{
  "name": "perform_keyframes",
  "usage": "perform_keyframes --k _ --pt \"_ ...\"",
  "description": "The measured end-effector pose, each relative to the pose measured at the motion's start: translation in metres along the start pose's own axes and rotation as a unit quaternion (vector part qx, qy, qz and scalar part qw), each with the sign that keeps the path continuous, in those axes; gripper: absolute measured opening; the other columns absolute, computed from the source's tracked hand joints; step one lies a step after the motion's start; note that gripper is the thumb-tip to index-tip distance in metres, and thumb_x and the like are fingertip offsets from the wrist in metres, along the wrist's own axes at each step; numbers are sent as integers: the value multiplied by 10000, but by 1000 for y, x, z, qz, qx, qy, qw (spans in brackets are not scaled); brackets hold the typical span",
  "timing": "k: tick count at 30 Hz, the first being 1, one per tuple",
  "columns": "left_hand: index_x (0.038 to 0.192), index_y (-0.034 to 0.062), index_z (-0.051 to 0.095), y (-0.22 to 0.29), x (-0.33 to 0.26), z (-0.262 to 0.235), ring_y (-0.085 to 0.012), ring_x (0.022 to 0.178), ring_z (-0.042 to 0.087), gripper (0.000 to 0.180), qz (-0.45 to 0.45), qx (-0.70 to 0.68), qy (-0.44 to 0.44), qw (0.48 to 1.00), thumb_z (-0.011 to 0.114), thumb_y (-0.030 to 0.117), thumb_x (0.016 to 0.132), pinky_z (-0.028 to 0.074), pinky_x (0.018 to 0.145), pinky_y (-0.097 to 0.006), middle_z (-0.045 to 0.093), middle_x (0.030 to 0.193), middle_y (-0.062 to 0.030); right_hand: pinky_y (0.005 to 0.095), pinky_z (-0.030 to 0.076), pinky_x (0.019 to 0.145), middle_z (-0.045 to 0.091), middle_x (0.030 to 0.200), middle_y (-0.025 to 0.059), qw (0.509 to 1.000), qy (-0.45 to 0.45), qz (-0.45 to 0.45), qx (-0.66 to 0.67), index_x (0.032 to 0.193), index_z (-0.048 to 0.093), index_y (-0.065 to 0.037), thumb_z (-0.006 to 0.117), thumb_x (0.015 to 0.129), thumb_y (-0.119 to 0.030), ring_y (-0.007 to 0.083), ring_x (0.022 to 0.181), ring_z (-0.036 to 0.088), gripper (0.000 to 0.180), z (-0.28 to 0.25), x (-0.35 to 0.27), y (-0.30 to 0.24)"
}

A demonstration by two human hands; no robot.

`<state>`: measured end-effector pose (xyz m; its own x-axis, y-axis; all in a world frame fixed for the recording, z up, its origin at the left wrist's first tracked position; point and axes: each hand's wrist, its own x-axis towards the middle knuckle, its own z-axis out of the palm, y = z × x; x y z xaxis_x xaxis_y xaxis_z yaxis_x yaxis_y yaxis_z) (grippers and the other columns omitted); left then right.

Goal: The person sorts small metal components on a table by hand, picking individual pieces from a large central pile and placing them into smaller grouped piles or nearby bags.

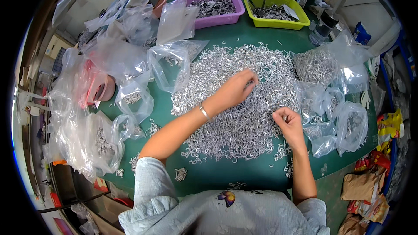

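A wide heap of small silver metal rings or hooks [226, 126] is spread over the green table [196, 176]. My left hand [239, 88] reaches across the heap to its far middle, fingers bent in and closed; whatever they hold is too small to make out. Over the heap's right side is my right hand [288, 125], thumb and fingers curled together in a pinch. Nothing I can name shows between them. A silver bracelet [204, 113] circles my left wrist.
Behind the heap stand a purple tray [239, 11] and a lime-green tray [278, 24] of metal parts. Clear plastic bags crowd the left [74, 100], and bags of silver pieces [315, 65] line the right. A dark-lidded jar [323, 28] stands at the back right.
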<state>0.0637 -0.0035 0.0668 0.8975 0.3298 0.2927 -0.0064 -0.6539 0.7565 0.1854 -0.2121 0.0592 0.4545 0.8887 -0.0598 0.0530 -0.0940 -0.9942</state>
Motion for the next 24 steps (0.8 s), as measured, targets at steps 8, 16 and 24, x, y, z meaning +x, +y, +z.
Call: perform_keyframes --k 8,16,24 --pt "1315 39 400 48 -100 37 -392 1268 351 708 30 232 -97 967 741 201 716 314 1033 -490 400 1329 -180 419 408 880 574 1157 144 908 17 -258 -329 1079 604 -8 552 879 -82 335 1037 530 220 30 -12 -6" --pt "1248 58 461 59 -132 51 -358 1236 390 662 21 306 -32 951 731 119 646 353 994 -465 452 1274 -137 476 334 1011 509 1262 137 889 -78 -274 -360 1245 493 11 570 841 -74 360 1183 438 420 51 -45 14" --pt "1166 97 512 68 -162 49 -323 1172 438 562 -10 281 23 959 681 45 632 390 936 -436 479 1205 -112 426 381 886 517 1034 111 842 -54 -315 -435 962 581 -26 544 681 81 320 1047 471 302 29 -52 30"
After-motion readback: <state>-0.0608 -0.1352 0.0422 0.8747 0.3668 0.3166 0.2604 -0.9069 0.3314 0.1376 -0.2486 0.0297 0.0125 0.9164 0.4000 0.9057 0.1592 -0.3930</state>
